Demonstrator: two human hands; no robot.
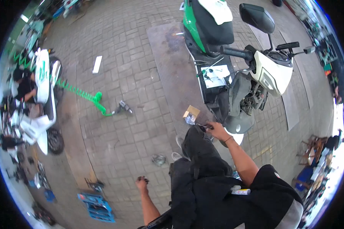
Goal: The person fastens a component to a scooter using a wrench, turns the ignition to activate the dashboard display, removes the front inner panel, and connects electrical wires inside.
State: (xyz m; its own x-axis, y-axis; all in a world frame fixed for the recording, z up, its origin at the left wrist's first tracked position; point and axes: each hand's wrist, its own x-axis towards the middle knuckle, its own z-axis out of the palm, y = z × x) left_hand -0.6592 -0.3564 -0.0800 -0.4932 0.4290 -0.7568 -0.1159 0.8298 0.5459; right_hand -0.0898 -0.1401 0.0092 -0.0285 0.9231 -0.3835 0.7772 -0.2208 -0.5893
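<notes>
My right hand point(217, 131) is closed at my knee, beside the front of a white and green scooter point(273, 72); its fingers hold something dark and small that I cannot make out. Just left of it, a small open cardboard box point(191, 113) with a clear plastic bag stands on the brown board point(168, 68). My left hand point(142, 183) hangs low over the paving, away from the scooter, its fingers curled around a small dark item too small to name. On the scooter's footboard lie white papers point(216, 75) and a green-handled screwdriver point(202, 72).
A green coiled hose point(78, 91) ends in an air tool point(124, 107) on the paving. A crumpled plastic bag point(159, 159) lies near my foot. A blue tool tray point(96, 207) is at lower left. Another person point(25, 86) sits beside a white scooter point(42, 76).
</notes>
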